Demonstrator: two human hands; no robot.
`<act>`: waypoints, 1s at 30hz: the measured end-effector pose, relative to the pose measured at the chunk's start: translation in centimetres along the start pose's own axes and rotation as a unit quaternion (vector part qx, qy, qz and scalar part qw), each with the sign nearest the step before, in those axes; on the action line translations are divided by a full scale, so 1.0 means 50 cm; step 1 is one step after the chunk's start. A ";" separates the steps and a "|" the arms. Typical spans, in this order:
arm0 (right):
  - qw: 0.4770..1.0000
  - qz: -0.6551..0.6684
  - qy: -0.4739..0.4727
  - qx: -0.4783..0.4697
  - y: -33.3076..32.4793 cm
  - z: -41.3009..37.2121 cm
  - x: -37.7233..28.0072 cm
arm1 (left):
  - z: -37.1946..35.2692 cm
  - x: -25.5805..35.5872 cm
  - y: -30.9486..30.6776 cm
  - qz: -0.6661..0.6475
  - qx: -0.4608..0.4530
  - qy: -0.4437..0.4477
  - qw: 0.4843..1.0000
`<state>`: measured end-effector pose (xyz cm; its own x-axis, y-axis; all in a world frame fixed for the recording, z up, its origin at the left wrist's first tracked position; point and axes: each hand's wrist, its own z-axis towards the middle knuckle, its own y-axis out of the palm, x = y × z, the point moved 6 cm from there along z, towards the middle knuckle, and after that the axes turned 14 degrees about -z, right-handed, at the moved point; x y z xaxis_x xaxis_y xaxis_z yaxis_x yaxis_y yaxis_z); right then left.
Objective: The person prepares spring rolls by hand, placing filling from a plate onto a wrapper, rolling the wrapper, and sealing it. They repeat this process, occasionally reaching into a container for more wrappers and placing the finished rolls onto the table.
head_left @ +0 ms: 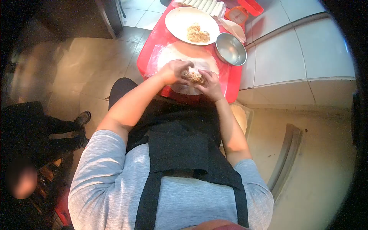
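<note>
On the red table (143, 57) lies a round, pale wrapper sheet (186, 53), with clear plastic showing at its left edge. A clump of filling (194, 78) rests on the near part of the sheet. My left hand (177, 71) curves around the left side of the filling, and my right hand (210, 83) presses its right side, fingers bent around it. The filling is between the two hands, partly hidden by their fingers. Beyond the sheet, a white plate (176, 23) holds more filling (198, 33).
A metal bowl (230, 49) stands at the table's right edge. Behind the plate are several white rolls (203, 5) and a red-orange scale (237, 15). A tiled wall (276, 61) runs along the right. Another person in dark clothes (23, 130) is at the left.
</note>
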<state>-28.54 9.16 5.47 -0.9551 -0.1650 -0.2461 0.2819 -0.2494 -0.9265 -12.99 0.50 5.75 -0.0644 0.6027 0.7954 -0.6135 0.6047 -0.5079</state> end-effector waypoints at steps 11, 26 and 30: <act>0.980 0.179 0.088 0.028 0.014 -0.038 0.058 | 0.026 -0.011 0.073 -0.022 0.020 0.118 0.993; 0.999 0.028 0.017 0.038 0.035 -0.026 0.057 | 0.047 -0.024 0.094 0.063 -0.014 0.061 0.996; 0.998 0.047 0.038 0.024 -0.006 -0.040 0.078 | 0.061 -0.010 0.099 0.050 -0.030 0.095 0.994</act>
<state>-32.55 10.50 4.20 -0.9282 -0.1169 -0.3534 0.3722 -0.2826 -0.8841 -18.40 1.61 3.83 0.0309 0.7451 0.6663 -0.5634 0.5636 -0.6041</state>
